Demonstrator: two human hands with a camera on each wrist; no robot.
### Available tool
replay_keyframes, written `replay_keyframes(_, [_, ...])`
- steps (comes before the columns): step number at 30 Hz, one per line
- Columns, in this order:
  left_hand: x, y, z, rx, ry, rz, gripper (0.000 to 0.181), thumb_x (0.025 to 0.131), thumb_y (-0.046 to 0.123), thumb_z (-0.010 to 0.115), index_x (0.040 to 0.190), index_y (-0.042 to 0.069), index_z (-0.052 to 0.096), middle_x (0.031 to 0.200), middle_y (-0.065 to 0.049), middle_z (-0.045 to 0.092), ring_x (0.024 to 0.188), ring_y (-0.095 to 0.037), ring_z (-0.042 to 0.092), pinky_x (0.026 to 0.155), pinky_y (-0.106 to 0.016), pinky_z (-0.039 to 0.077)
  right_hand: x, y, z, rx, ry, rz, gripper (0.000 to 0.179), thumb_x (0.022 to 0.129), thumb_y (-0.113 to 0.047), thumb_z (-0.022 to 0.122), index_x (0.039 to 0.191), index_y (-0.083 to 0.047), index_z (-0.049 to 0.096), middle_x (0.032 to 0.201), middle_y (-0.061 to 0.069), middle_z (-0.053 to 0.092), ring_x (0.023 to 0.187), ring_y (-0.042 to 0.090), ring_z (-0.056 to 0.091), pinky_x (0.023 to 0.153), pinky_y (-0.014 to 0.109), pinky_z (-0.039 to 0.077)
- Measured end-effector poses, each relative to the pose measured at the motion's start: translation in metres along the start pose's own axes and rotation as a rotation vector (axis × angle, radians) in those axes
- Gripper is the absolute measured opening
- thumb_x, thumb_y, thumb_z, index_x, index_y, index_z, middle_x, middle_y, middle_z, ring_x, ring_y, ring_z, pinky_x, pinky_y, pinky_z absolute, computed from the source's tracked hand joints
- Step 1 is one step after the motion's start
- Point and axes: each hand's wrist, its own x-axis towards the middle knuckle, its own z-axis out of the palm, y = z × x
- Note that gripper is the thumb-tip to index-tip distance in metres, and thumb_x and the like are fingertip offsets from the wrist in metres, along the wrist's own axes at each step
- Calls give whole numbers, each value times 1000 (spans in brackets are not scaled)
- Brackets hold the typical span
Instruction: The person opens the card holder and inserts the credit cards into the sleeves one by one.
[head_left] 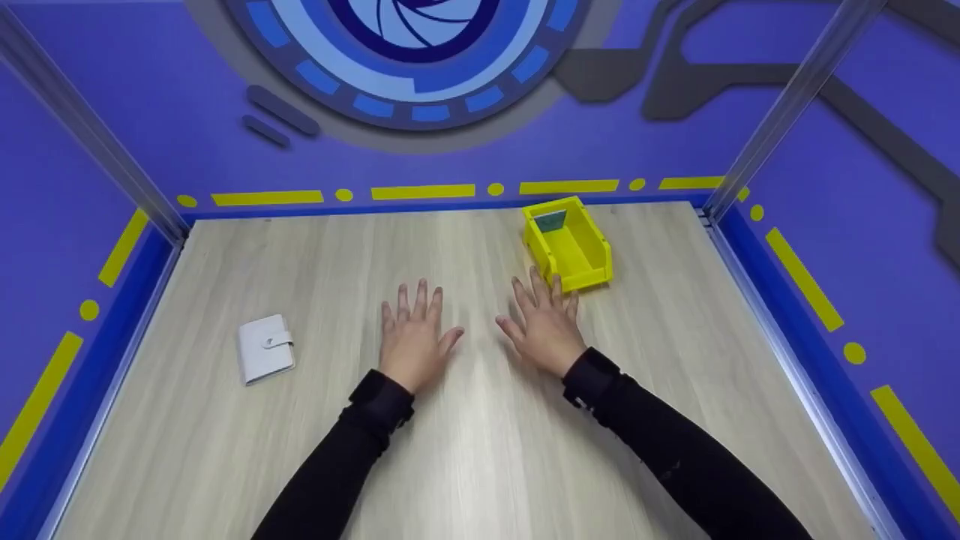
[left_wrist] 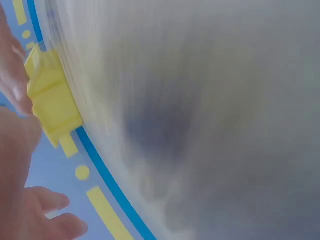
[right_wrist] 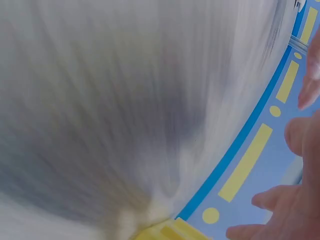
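My left hand is over the middle of the table, palm down with the fingers spread, and holds nothing. To its right my right hand is also spread and holds nothing; in the head view its fingertips overlap the near edge of a yellow bin, and I cannot tell whether they touch it. A small grey-green piece shows inside the bin at its back left. Left of my left hand lies a white snap-strap booklet or wallet, closed. The left wrist view shows the yellow bin beyond my fingers.
The wood-grain table is bounded by a blue back wall with yellow marks and by side walls. Metal posts stand at the back corners. The bin stands close to the back wall.
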Motion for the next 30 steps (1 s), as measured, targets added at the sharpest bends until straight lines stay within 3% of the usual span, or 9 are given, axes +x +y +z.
replay_keyframes(4, [-7, -32, -18, -65, 65, -42, 70, 111, 49, 62, 163, 4, 51, 170, -26, 47, 157, -53, 45, 125, -72, 38, -2, 1, 0, 21, 24, -3, 80, 112, -64, 50, 175, -17, 32, 183, 21, 22, 169, 55, 19, 129, 82, 8])
replay_keyframes(7, [-16, -65, -37, -129, 164, -90, 57, 110, 40, 67, 149, -1, 65, 148, -29, 68, 132, -52, 68, 109, -66, 55, -2, -1, -2, 20, 92, -13, 76, 112, -60, 55, 170, -13, 41, 172, 24, 43, 161, 48, 43, 129, 82, 14])
replay_keyframes(9, [-24, -88, -49, -146, 236, -129, 45, 109, 35, 69, 134, -2, 74, 128, -28, 78, 111, -51, 77, 93, -64, 60, -2, -1, -5, 23, 150, -20, 70, 112, -53, 60, 165, -11, 49, 161, 23, 56, 150, 42, 57, 129, 81, 20])
replay_keyframes(12, [-38, -120, -66, -140, 317, -199, 34, 107, 29, 70, 115, -1, 82, 106, -26, 82, 93, -49, 79, 80, -64, 60, -2, 0, -9, 54, 213, -37, 57, 111, -42, 65, 156, -8, 59, 145, 22, 68, 136, 38, 68, 128, 77, 28])
replay_keyframes(15, [-55, -149, -78, -106, 348, -280, 32, 105, 27, 72, 109, -3, 82, 103, -28, 81, 92, -53, 76, 78, -67, 57, -2, 1, -12, 90, 235, -58, 47, 109, -34, 68, 146, -6, 67, 134, 21, 73, 124, 39, 72, 121, 67, 43])
replay_keyframes(18, [-72, -174, -84, -64, 307, -384, 38, 104, 29, 70, 116, -7, 77, 111, -35, 75, 100, -60, 70, 81, -71, 54, -2, 2, -12, 101, 234, -73, 40, 108, -32, 69, 138, -5, 72, 126, 20, 74, 112, 37, 73, 107, 56, 55])
replay_keyframes(22, [-91, -198, -83, -17, 200, -502, 49, 106, 34, 65, 122, -12, 70, 116, -43, 68, 105, -64, 64, 82, -73, 50, -2, 4, -11, 121, 212, -84, 33, 107, -29, 71, 127, -4, 78, 115, 17, 72, 101, 33, 71, 94, 48, 60])
replay_keyframes(26, [-101, -208, -78, -8, 106, -534, 58, 106, 42, 65, 108, -17, 68, 102, -42, 67, 92, -62, 66, 69, -68, 51, -1, 4, -11, 132, 195, -77, 30, 106, -28, 72, 122, -4, 80, 111, 14, 70, 99, 30, 70, 91, 47, 60])
replay_keyframes(30, [-102, -211, -76, -14, 22, -541, 63, 106, 47, 65, 90, -14, 67, 89, -36, 66, 78, -54, 68, 57, -57, 48, 0, 4, -12, 133, 205, -96, 27, 105, -26, 72, 118, -4, 81, 106, 14, 70, 94, 30, 69, 87, 46, 60])
